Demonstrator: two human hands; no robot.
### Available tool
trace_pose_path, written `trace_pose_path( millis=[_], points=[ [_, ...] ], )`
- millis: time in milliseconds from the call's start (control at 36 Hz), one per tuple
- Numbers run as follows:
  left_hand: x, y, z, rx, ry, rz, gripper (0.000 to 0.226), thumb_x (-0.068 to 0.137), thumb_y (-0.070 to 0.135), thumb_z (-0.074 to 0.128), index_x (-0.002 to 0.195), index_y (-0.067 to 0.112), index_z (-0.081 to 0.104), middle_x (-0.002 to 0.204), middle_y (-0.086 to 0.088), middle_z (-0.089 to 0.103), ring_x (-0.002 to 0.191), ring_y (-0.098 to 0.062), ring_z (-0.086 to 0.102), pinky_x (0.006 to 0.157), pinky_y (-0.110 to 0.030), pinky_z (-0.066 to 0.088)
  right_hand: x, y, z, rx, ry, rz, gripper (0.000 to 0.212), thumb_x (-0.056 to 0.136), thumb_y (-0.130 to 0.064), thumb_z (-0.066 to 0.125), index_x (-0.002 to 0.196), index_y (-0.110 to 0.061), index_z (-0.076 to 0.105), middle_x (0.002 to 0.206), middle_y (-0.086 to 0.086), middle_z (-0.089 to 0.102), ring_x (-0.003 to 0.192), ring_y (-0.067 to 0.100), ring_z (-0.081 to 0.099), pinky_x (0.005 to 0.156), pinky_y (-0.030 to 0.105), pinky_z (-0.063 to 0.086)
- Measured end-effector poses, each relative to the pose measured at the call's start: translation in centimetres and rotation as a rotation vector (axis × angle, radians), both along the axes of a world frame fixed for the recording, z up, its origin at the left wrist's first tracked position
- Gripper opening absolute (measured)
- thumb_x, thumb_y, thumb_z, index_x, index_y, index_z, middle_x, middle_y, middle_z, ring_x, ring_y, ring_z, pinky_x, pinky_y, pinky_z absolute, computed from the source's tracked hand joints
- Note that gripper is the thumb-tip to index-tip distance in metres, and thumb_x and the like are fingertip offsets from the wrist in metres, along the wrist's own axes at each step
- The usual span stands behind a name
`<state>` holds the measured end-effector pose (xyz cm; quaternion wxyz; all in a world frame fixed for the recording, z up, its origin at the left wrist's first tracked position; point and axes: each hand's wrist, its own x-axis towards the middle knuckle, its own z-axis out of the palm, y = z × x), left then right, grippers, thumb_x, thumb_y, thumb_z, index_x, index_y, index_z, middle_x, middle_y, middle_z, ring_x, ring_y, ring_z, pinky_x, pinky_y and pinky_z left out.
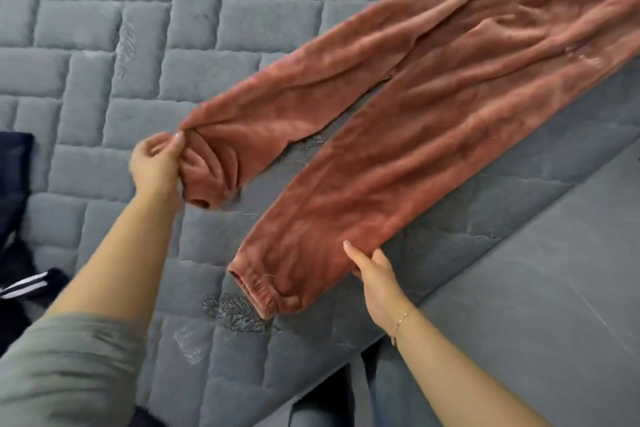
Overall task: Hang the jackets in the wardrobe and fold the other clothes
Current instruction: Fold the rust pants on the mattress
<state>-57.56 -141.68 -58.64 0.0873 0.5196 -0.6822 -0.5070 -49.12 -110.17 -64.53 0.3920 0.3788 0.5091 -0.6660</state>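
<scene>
We've got the rust-pink fleece jogger trousers (433, 87) spread diagonally on the grey quilted mattress (138, 28), waistband far right, cuffs near us. Left hand (156, 163) pinches the left leg's hem, bunched & lifted. Right hand (372, 270) pinches the right leg's edge just above its cuff. Next, in our judgement: bring left leg over onto right, match cuffs & seams, smooth flat w/ palms before halving. Dark striped garment (24, 281) sits near left.

Rust fleece trousers (408, 114), legs spread, on mattress (138, 45)
</scene>
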Motion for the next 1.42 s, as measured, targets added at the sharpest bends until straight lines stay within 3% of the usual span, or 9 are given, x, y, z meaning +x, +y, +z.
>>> trace_pose_path(
  millis=[167,222,306,417,583,806,1111,1278,1417],
  points=[
    [1.6,-3.9,0.2,-0.133,0.046,0.217,0.028,0.097,0.011,0.055,0.079,0.024,0.038,0.082,0.005,0.046,0.074,-0.007,0.048,0.072,-0.02,0.04,3.2,-2.2,-0.4,-0.071,-0.048,0.103,0.029,0.089,-0.026,0.069,0.116,-0.02,0.061,0.115,-0.003,0.07,0.106,0.014,0.065,0.087,0.031,0.052],
    [4.2,-2.2,-1.4,0.018,-0.047,0.059,0.015,0.094,0.02,0.063,0.089,0.02,0.049,0.088,0.0,0.051,0.087,-0.018,0.048,0.073,-0.028,0.04,4.3,-3.1,-0.6,-0.054,-0.027,0.056,0.028,0.088,-0.024,0.07,0.115,-0.019,0.062,0.113,-0.001,0.072,0.104,0.014,0.067,0.083,0.029,0.052],
    [9.5,2.9,-4.2,0.185,-0.274,-0.176,0.048,0.083,0.038,0.076,0.115,0.012,0.052,0.107,-0.007,0.056,0.091,-0.02,0.056,0.074,-0.029,0.047,5.6,-4.1,-1.0,-0.005,0.013,-0.021,0.033,0.085,-0.02,0.074,0.116,-0.014,0.064,0.111,0.002,0.073,0.105,0.019,0.067,0.091,0.036,0.053],
    [16.2,8.4,-6.6,0.034,-0.314,-0.61,0.066,0.071,0.039,0.085,0.123,0.022,0.05,0.116,-0.001,0.038,0.108,-0.016,0.041,0.1,-0.029,0.036,7.6,-5.8,-1.2,0.046,0.086,-0.1,0.036,0.082,-0.015,0.076,0.116,-0.012,0.065,0.107,0.002,0.074,0.104,0.02,0.068,0.094,0.038,0.053],
    [17.1,7.7,-5.5,0.051,-0.145,-0.73,0.009,0.088,0.023,0.071,0.089,0.023,0.062,0.073,0.008,0.061,0.075,-0.015,0.059,0.063,-0.02,0.045,11.6,-8.8,0.1,0.114,0.147,-0.201,0.032,0.084,-0.015,0.075,0.114,-0.01,0.067,0.106,0.005,0.074,0.1,0.02,0.07,0.086,0.032,0.056],
    [18.7,3.3,0.0,0.574,0.094,-0.629,0.019,0.075,0.034,0.077,0.076,0.015,0.077,0.075,-0.005,0.073,0.072,-0.016,0.067,0.071,-0.03,0.057,16.0,-11.0,4.5,0.153,0.342,-0.409,0.051,0.069,-0.04,0.083,0.112,-0.016,0.069,0.107,0.002,0.074,0.1,0.015,0.07,0.081,0.023,0.056],
    [22.7,3.7,-6.4,0.586,-0.131,-0.495,0.064,0.078,0.032,0.081,0.124,-0.003,0.053,0.12,-0.021,0.063,0.11,-0.033,0.064,0.098,-0.05,0.051,18.1,-13.2,0.0,0.285,0.063,-0.151,0.017,0.091,-0.014,0.067,0.104,-0.005,0.061,0.092,0.008,0.073,0.069,0.01,0.07,0.062,0.021,0.053],
    [24.8,4.6,-6.5,0.542,-0.155,-0.343,0.026,0.085,0.023,0.074,0.104,0.013,0.06,0.104,-0.009,0.07,0.094,-0.021,0.069,0.091,-0.042,0.055,19.4,-13.3,0.6,0.269,0.029,-0.147,0.009,0.091,-0.011,0.067,0.099,-0.009,0.062,0.089,0.003,0.072,0.074,0.008,0.068,0.066,0.019,0.051],
    [23.9,4.0,-5.6,0.478,-0.154,-0.36,0.035,0.087,0.018,0.072,0.117,0.007,0.058,0.112,-0.01,0.068,0.106,-0.026,0.065,0.098,-0.045,0.05,18.0,-12.5,2.3,0.379,0.129,-0.169,0.022,0.09,-0.007,0.066,0.105,-0.022,0.058,0.099,0.0,0.066,0.089,0.009,0.063,0.076,0.022,0.052]
  ],
)
